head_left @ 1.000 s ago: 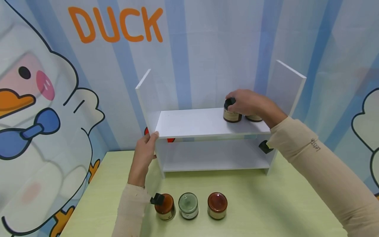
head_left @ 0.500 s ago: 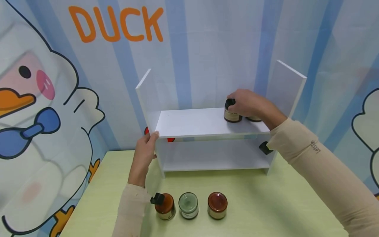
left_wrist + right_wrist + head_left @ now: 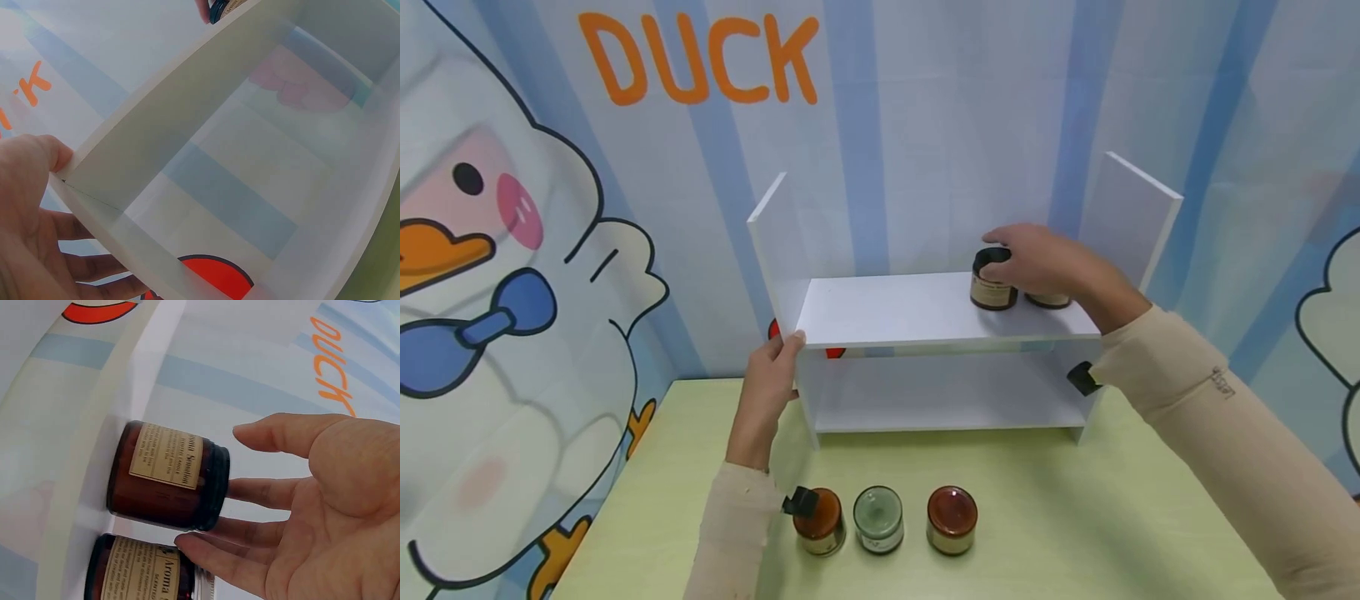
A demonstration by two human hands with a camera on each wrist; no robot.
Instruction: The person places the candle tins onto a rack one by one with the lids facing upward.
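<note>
While the right hand arches loosely around the top of an upright, cylindrical dark-brown glass jar, its thumb clear and no firm grasp showing, that jar stands on the upper board of a smooth white 2-tier shelf, beside a 2nd labelled jar. It looks rigid, slick, fairly heavy and breakable, best taken round its straight sides. The left hand holds the shelf's left edge between thumb and fingers.

Staged-looking corner — duck-printed backdrop behind a pale table.
</note>
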